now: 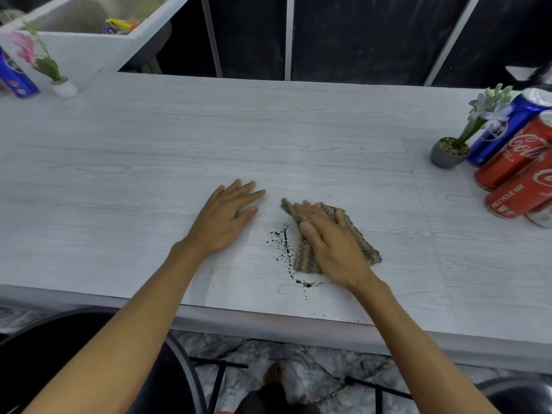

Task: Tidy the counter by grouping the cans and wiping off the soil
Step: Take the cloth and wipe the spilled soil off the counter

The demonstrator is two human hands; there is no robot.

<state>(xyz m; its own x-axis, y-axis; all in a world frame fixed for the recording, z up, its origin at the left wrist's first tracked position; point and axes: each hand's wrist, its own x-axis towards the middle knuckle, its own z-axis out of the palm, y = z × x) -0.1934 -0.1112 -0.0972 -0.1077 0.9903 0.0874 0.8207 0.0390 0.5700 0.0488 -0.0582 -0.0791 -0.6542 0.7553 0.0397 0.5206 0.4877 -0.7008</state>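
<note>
Four cans (507, 171) grouped right, one blue can (16, 77) apart far left; soil (286, 240) lies unwiped on desk (149, 144), right hand (331, 243) pressing cloth (363, 243) flat, left hand (224, 216) spread, holding nothing.

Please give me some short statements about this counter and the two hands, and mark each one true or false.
1. The right hand presses flat on the cloth. True.
2. The left hand holds a can. False: it rests flat on the counter, holding nothing.
3. Loose soil lies left of the cloth. True.
4. The red cans are at the left end. False: the red cans are at the right end, beside a blue can and a grey pot.
</note>
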